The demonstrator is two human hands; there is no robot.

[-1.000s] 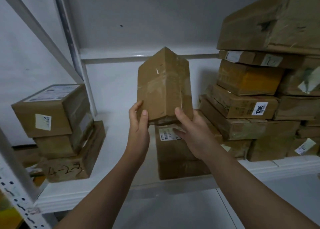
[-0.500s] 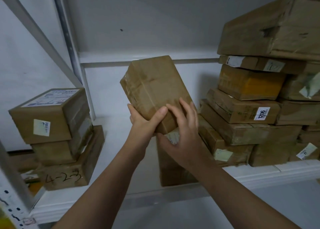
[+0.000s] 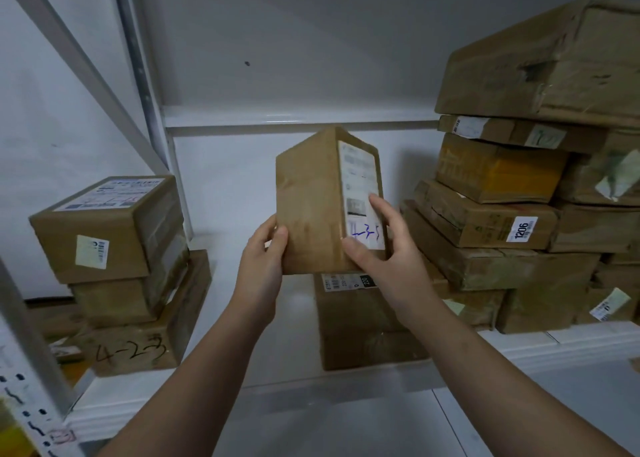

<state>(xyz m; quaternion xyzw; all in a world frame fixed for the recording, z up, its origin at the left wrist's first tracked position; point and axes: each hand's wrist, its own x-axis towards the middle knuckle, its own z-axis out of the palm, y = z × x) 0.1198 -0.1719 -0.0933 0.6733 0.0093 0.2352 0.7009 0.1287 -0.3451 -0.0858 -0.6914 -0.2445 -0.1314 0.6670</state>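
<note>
A brown cardboard parcel point(image 3: 311, 207) wrapped in tape stands on end in the air above the white shelf point(image 3: 228, 249), one corner edge turned toward me. A white shipping label with blue handwriting covers its right face. My left hand point(image 3: 263, 259) grips its lower left side, thumb on the front face. My right hand point(image 3: 384, 252) holds the lower right side, fingers spread over the label. Directly under the parcel lies another brown box point(image 3: 360, 321) with a small label reading 220.
A stack of three boxes point(image 3: 117, 269) stands at the left, the lowest marked 4-23. A tall pile of several boxes point(image 3: 519, 214) fills the right, one tagged 1206. Grey metal uprights point(image 3: 138, 58) frame the left side. The shelf's front lip point(image 3: 346, 377) runs across below.
The parcel has been turned in my hands from tilted to upright, and its labelled face now shows. My right hand has shifted from the bottom to the label side.
</note>
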